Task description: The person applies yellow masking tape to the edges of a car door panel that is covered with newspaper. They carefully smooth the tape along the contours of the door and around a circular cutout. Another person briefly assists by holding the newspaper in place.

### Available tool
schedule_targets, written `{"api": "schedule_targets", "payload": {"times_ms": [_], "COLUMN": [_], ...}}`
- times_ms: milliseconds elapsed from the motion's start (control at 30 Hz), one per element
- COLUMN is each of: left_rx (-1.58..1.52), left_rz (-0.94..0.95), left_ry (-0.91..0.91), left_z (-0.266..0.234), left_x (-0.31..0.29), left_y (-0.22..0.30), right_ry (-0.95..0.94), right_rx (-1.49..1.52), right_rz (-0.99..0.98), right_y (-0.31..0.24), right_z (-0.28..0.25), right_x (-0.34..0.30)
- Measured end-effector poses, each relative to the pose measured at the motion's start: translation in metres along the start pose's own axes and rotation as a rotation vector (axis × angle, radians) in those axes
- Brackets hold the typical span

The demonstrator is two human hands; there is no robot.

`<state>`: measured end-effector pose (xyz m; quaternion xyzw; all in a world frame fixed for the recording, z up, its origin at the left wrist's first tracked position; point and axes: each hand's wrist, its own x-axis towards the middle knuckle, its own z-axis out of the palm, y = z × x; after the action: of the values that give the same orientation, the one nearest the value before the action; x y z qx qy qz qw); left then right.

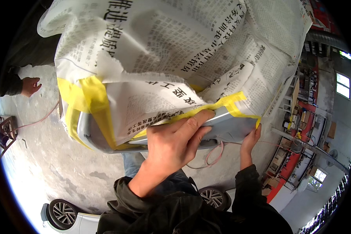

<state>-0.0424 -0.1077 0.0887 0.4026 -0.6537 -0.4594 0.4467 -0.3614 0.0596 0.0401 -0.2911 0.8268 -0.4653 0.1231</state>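
Sheets of newspaper cover most of a large piece in front of me, and yellow masking tape holds their edges down. Below the paper, a smooth grey panel, apparently a car body part, shows bare along its near rim. My left hand is closed over the middle of that rim, its fingers pressed together along the tape line. Over at the right corner, my right hand grips the panel's edge just under a hanging tape end; some of its fingers are hidden.
At the left, another person's hand reaches in from a dark sleeve. A pink hose lies on the concrete floor. Car wheels stand behind, with cluttered shelves along the right and a dark metal stand far left.
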Motion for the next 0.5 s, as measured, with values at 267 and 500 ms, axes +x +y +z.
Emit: {"api": "schedule_targets", "payload": {"times_ms": [267,500], "left_rx": [-0.028,-0.056], "left_rz": [-0.08,0.0], "left_ry": [-0.112,-0.067], "left_z": [-0.0096,-0.0055], "left_x": [0.001,0.002], "left_y": [-0.0045,-0.0057], "right_ry": [-0.007,0.025], "right_rx": [0.011,0.029], "right_rz": [-0.003,0.004], "right_y": [0.0047,0.0002], "right_z": [-0.0019,0.0027], "right_x": [0.001,-0.0015]}}
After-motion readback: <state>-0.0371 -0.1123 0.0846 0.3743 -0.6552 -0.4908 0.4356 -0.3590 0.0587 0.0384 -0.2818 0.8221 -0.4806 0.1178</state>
